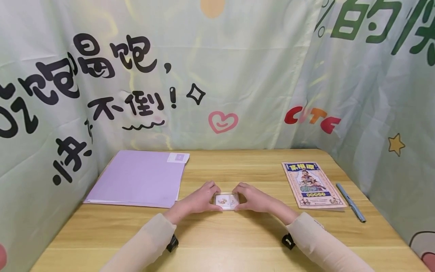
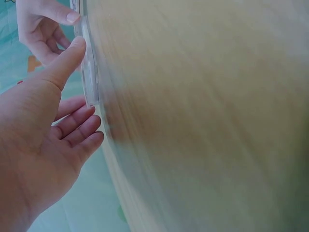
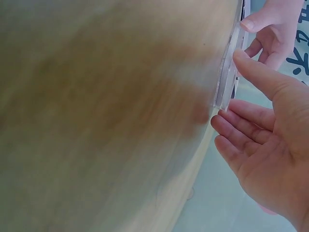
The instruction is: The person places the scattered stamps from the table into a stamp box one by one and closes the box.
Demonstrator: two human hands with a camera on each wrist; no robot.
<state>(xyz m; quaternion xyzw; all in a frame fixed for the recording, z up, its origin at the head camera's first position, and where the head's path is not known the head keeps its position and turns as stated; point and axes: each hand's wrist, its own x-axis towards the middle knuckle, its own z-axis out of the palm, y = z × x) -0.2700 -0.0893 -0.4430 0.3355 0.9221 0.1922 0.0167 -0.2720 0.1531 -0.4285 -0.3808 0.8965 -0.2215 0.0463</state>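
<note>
A small flat clear plastic case [image 1: 227,201] with little coloured pictures inside lies at the middle of the table. My left hand [image 1: 203,198] grips its left end, thumb on the near edge and fingers round the far side. The right hand [image 1: 253,198] mirrors this at the right end. From the left wrist, the case's transparent edge [image 2: 90,67] shows close to the wood, with the left thumb and fingertips of the left hand [image 2: 46,125] at it. Likewise, the right wrist view has the right hand [image 3: 275,125] pinching the case [image 3: 226,72] at its end.
A purple folder [image 1: 136,177] with a white label lies at the back left of the wooden table [image 1: 234,241]. To the right are an illustrated pink booklet [image 1: 313,185] and a blue-grey pen [image 1: 351,203]. Printed cloth [image 1: 251,83] hangs around the table's back and sides.
</note>
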